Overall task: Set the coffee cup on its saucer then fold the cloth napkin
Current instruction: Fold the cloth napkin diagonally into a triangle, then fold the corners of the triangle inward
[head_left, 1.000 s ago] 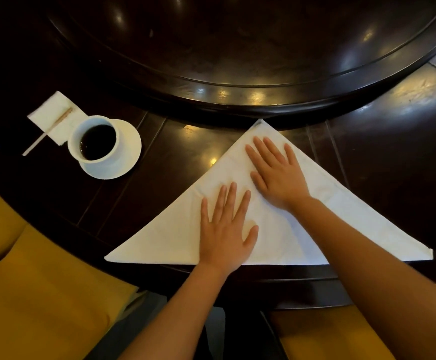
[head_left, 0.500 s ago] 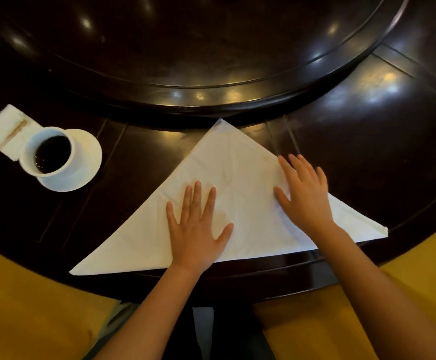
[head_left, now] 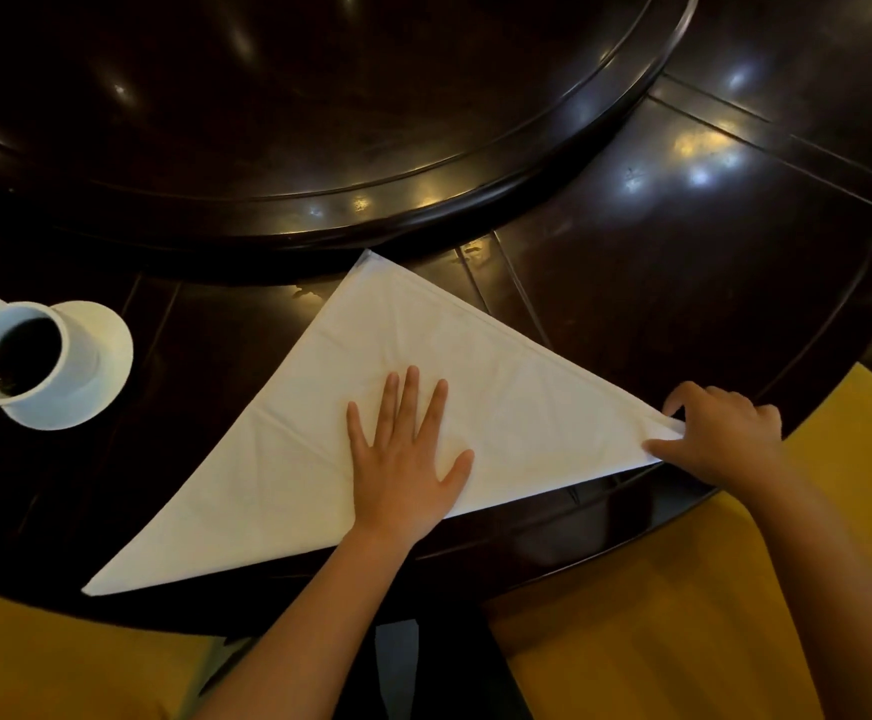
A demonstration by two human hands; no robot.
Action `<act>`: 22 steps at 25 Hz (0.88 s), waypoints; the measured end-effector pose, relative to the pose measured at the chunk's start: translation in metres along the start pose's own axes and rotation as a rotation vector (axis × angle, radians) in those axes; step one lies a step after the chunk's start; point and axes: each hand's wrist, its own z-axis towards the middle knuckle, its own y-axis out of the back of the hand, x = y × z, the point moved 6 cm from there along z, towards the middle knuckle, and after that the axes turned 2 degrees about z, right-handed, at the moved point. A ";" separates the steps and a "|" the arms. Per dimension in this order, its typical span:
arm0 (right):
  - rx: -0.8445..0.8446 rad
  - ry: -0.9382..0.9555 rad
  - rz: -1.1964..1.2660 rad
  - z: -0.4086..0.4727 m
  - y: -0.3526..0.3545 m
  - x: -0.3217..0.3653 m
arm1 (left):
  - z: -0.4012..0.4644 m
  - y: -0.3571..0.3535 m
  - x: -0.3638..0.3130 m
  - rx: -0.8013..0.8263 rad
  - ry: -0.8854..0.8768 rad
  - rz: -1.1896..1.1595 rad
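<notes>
napkin lay soft and limp, a triangle on the tabletop; left hand pressed it flat, open, while right hand pinched the right corner, likely the best hold.

The right hand has slid off the middle of the napkin and out to its right corner, where thumb and fingers now pinch the tip at the desk edge. The left hand has shifted slightly rightward, palm flat on the cloth.
</notes>
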 end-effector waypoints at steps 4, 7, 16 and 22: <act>0.046 0.038 0.065 -0.001 -0.002 0.001 | -0.001 -0.001 0.000 -0.012 0.005 0.002; 0.024 0.124 0.165 -0.003 0.000 0.006 | 0.000 0.000 0.000 -0.019 0.004 0.000; 0.451 0.548 1.014 -0.038 0.074 0.066 | 0.001 -0.001 0.002 -0.008 0.006 -0.036; 0.454 0.751 0.845 -0.022 0.089 0.144 | -0.003 0.009 0.008 -0.106 0.051 -0.232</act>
